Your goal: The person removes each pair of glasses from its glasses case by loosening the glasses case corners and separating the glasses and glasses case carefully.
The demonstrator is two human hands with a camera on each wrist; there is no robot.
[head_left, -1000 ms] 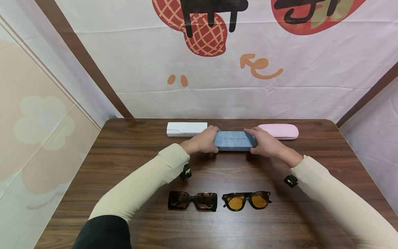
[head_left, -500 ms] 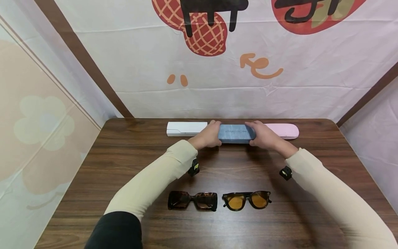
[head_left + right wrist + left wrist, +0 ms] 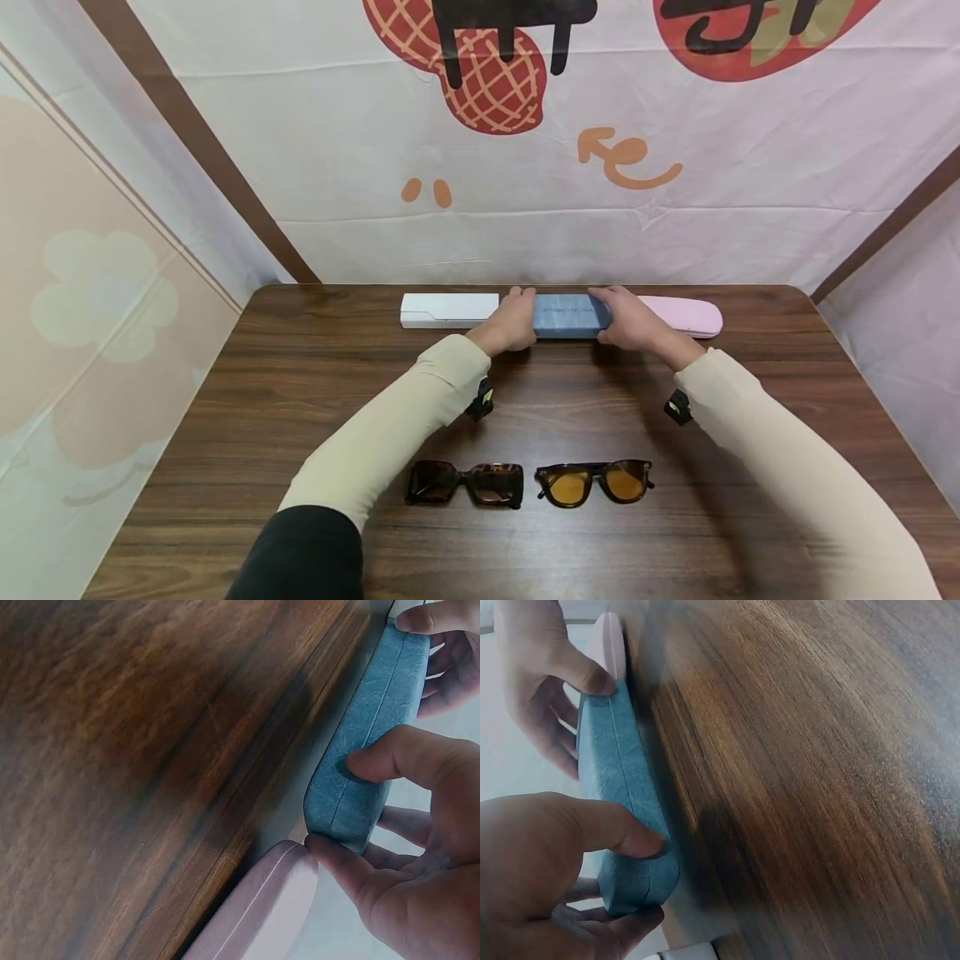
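Both hands hold a blue glasses case by its two ends at the back of the table. My left hand grips the left end, thumb on the front side and fingers behind, as the left wrist view shows. At the right end, my right hand grips it the same way, its thumb pressing on the front side. The case lies level with its long side facing me. A white case is just left of the left hand, and a pink glasses case sits behind and right of the right hand, partly hidden.
Closer to me on the wooden table lie tortoiseshell sunglasses and, to their right, dark-framed glasses with amber lenses. A printed cloth wall rises behind the table's back edge.
Both hands have carried the blue glasses case back, away from me, until it lines up between the white and pink cases. The two pairs of glasses have stayed in place.
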